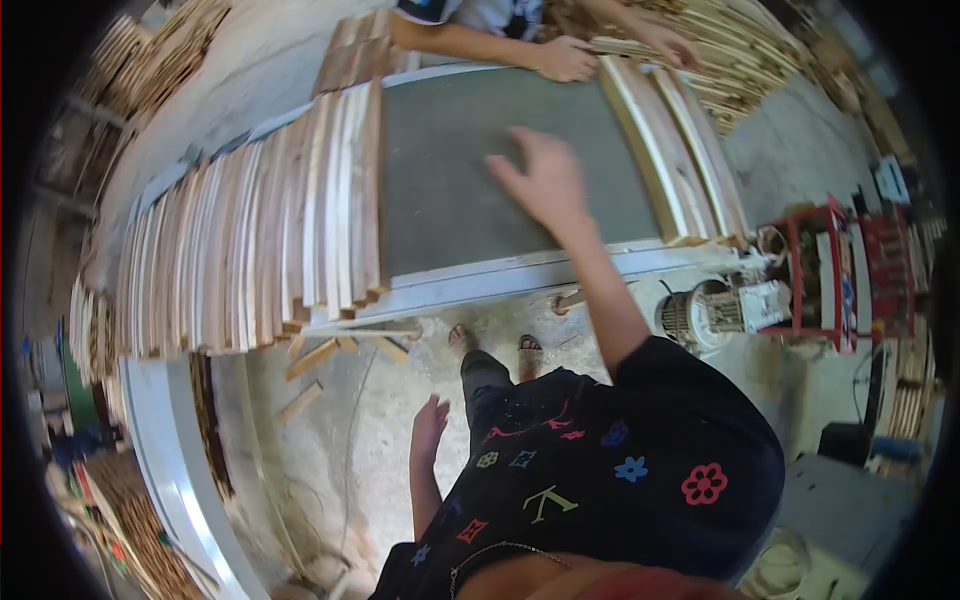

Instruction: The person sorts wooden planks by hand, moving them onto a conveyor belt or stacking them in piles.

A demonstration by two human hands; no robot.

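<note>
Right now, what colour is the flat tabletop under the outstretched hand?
Dull greenish grey tabletop, seen best in the head view, beneath the right hand.

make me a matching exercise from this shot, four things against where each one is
1 right hand
2 left hand
3 slat stack
4 motor

a on the floor, by the table's right corner
b hanging low by the leg, holding nothing
c spread open over the grey table top
d piled on the table's left part

Pairs: 1-c, 2-b, 3-d, 4-a

A motor [697, 318] sits beside a red rack [797, 275]; wood offcuts [312, 358] lie on the floor [385, 440].
</note>
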